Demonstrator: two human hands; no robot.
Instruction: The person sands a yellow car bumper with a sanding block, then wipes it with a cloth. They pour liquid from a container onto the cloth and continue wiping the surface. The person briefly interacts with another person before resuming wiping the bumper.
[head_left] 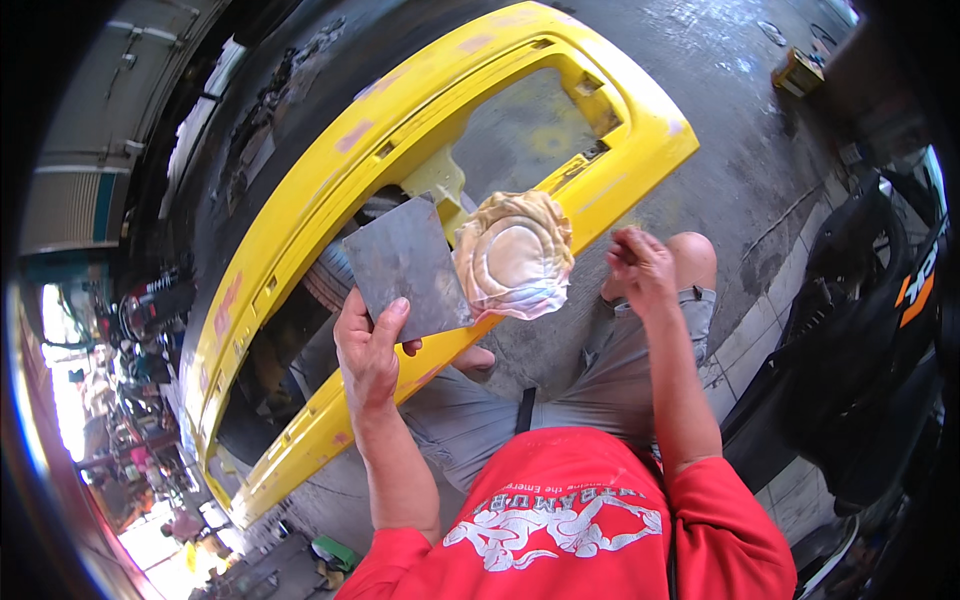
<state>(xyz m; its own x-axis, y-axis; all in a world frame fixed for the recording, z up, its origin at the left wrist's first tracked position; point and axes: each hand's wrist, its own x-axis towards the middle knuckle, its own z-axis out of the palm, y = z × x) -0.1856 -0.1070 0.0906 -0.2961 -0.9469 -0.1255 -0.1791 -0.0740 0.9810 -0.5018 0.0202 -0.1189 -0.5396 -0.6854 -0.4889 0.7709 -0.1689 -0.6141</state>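
My left hand (372, 345) grips a flat grey rectangular plate (408, 268) by its near edge, thumb on top. Just right of the plate is a round, ridged lid-like thing (513, 254), crusted with tan and pinkish dried material; what lies under it is hidden. Both overlap the near side of a yellow car bumper (400, 125), which has pinkish patches on its surface. To the right, my right hand (642, 262) hangs above my bent leg, away from the plate. Its fingers are curled together, and whatever they may hold is too small to make out.
A tyre (328, 275) shows inside the bumper's frame. At the right stands a dark motorcycle (850, 330) with an orange mark. A small yellow box (797, 72) sits on the floor at the far right. Cluttered parts (150, 400) fill the left side.
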